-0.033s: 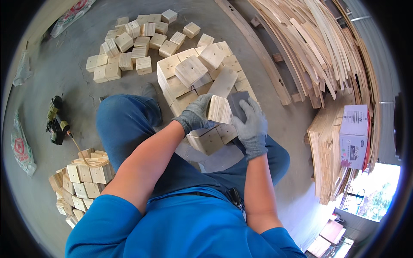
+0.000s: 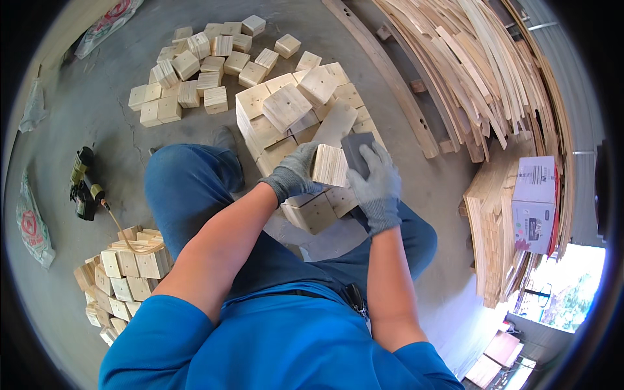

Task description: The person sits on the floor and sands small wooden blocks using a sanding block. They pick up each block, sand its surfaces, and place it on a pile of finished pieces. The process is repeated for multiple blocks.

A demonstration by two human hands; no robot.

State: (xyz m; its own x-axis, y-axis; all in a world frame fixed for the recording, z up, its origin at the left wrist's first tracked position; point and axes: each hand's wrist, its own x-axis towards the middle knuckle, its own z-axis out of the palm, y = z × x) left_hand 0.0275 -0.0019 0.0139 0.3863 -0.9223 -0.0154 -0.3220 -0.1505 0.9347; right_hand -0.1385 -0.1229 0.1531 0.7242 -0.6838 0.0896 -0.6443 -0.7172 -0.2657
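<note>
My left hand (image 2: 294, 170), in a grey knit glove, grips a small wooden block (image 2: 330, 165) with its layered end face up. Close against the right side of that block, my gloved right hand (image 2: 378, 183) holds a dark grey sanding block (image 2: 356, 153), its fingers curled over the edge. Both hands are above a stack of pale wooden blocks (image 2: 273, 133) between my knees. On top of the stack lie two loose blocks (image 2: 286, 107) and a flat greyish board (image 2: 339, 122).
Loose wooden blocks (image 2: 211, 62) are scattered on the floor beyond. A nail gun (image 2: 83, 183) with a hose lies at left, near another block pile (image 2: 127, 273). Long wood strips (image 2: 455, 78) fill the right side, above a cardboard box (image 2: 534, 205) beside stacked boards (image 2: 491, 227).
My right hand has moved slightly up and left with the grey sanding block, which now sits higher beside the wooden block. My left hand stays nearly in place.
</note>
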